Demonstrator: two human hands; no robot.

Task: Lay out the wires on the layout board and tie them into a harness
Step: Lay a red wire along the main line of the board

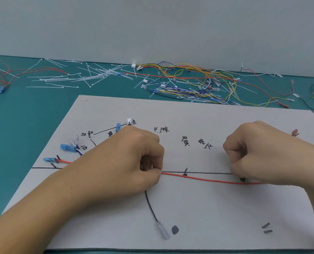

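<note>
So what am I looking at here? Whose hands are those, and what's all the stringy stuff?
Those are a person's two bare hands, filmed by a camera worn on their head, looking down. In front lies a grey layout board with drawn lines and small pegs showing where wires go. The left hand pinches a red wire, and the right hand, fingers curled, holds it further along. A black wire curves across the board below. Blue-capped wire ends sit near its left edge. Behind, on the green table, lie white cable ties and a tangle of coloured wires.
</note>
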